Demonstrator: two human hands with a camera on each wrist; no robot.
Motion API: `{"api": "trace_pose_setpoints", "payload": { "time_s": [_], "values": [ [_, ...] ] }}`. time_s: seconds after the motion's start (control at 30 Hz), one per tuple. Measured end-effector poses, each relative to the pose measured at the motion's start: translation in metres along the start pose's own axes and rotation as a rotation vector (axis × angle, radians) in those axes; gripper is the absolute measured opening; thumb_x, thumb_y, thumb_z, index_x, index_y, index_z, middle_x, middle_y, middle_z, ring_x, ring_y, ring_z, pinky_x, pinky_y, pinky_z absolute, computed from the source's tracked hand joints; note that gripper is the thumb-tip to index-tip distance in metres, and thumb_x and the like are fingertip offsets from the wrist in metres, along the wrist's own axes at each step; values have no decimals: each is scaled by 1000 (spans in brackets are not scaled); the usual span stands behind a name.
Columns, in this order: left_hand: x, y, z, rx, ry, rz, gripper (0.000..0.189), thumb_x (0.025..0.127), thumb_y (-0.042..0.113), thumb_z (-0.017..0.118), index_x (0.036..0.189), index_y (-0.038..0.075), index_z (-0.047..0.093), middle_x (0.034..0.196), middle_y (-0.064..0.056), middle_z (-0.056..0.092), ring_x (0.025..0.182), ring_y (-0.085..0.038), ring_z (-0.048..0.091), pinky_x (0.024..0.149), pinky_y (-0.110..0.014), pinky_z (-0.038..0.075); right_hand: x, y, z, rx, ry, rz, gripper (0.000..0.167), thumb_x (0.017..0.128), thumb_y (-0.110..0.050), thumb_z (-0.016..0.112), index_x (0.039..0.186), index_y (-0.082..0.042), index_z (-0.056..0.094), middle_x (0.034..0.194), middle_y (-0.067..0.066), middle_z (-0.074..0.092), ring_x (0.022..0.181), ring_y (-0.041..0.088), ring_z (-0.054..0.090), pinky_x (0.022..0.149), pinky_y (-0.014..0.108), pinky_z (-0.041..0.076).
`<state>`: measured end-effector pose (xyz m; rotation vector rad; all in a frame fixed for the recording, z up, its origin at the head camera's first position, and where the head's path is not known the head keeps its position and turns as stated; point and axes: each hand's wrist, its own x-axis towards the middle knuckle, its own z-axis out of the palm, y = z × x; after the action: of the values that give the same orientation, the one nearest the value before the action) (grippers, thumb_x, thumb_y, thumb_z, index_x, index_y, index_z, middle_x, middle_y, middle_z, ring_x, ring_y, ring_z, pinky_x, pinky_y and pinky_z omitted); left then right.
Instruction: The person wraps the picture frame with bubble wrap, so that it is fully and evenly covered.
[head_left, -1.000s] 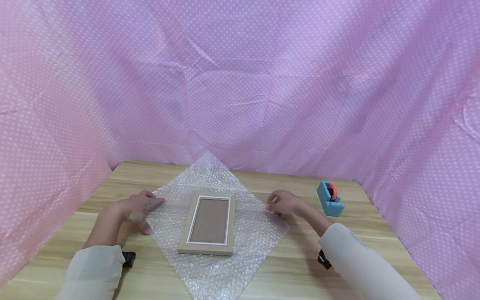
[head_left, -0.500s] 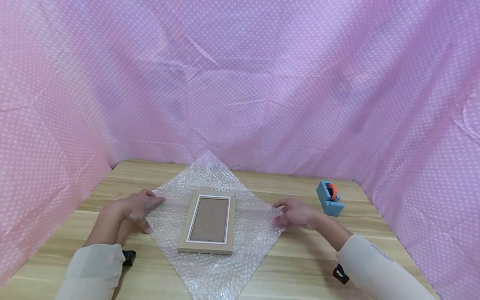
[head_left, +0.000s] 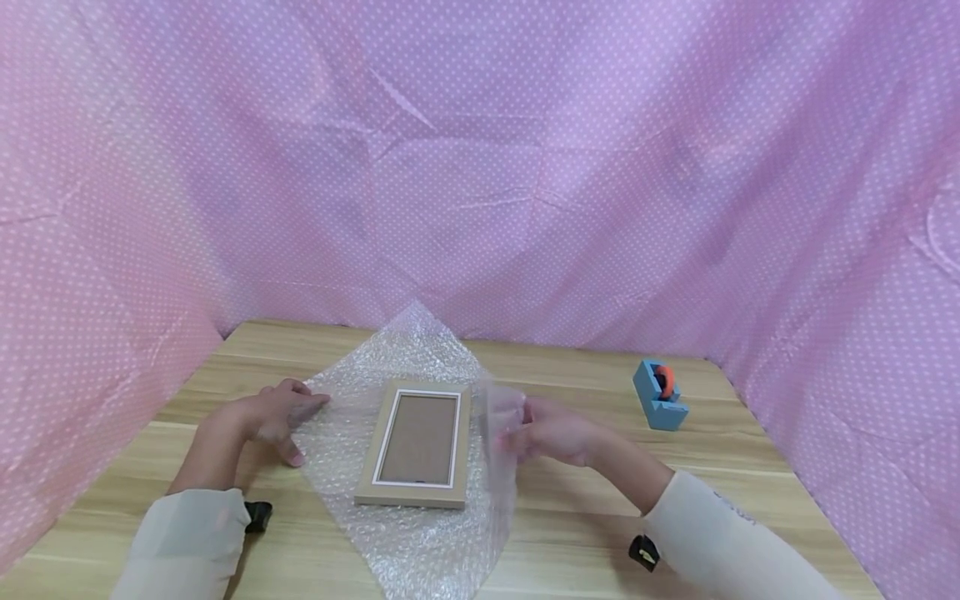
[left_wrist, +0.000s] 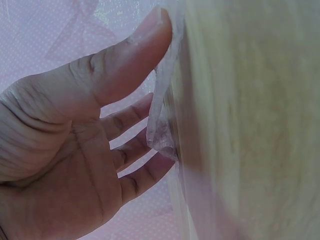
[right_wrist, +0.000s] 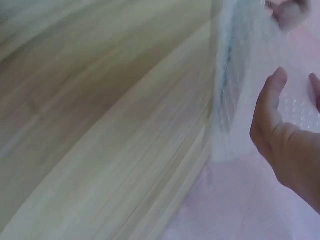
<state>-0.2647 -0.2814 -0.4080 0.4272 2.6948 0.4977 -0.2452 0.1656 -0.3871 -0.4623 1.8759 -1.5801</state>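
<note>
A tan picture frame (head_left: pixel 419 440) with a white inner border lies face up on a sheet of bubble wrap (head_left: pixel 416 346), set cornerwise on the table. At the sheet's left corner, my left hand (head_left: pixel 276 421) presses it down with thumb and index finger spread. The left wrist view shows the thumb of that hand (left_wrist: pixel 65 140) on the wrap's edge. My right hand (head_left: pixel 562 432) pinches the right corner, raised and folded inward beside the frame. In the blurred right wrist view, the lifted wrap (right_wrist: pixel 232 65) stands near the right hand (right_wrist: pixel 287 135).
A blue tape dispenser (head_left: pixel 660 396) with an orange roll core stands at the right on the wooden table (head_left: pixel 600 517). Pink dotted cloth (head_left: pixel 480 183) hangs behind the table and along both sides.
My right hand first slid out along the wrap's right corner, then lifted that corner and brought it left toward the picture frame. The left hand has stayed in place.
</note>
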Motion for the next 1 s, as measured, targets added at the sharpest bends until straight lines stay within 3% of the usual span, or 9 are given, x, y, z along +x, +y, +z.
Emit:
{"api": "trace_pose_setpoints", "payload": {
  "time_s": [0.17,0.4,0.53,0.8,1.0],
  "values": [
    [-1,0,0,-3,-6,0,106,64,22,95,154,4,43,144,-29,35,126,-53,38,94,-74,42,13,-11,29,-92,57,-33,41,92,-3,70,127,12,55,110,16,63,95,24,67,85,39,60],
    [-1,-2,1,9,-13,8,106,65,23,95,155,4,42,144,-29,35,125,-52,39,94,-72,42,43,-22,56,11,114,-67,31,96,-3,68,123,7,56,104,16,63,88,22,64,77,33,60],
    [-1,-1,0,4,-14,5,105,65,22,95,155,5,42,145,-28,35,125,-51,38,94,-72,42,59,-25,72,46,182,-26,36,96,-4,68,124,8,51,100,12,59,78,18,63,72,30,61],
    [-1,2,-3,7,-15,16,105,65,23,95,155,4,42,145,-29,35,127,-54,37,94,-74,41,85,-10,93,-15,281,40,39,92,-5,73,123,8,53,85,12,64,59,15,63,61,28,61],
    [0,4,-4,39,-25,32,105,67,24,94,155,2,41,145,-30,35,126,-55,38,95,-74,40,91,2,99,-87,255,40,37,92,-6,74,121,7,56,86,14,67,57,17,64,60,30,61]
  ]
}}
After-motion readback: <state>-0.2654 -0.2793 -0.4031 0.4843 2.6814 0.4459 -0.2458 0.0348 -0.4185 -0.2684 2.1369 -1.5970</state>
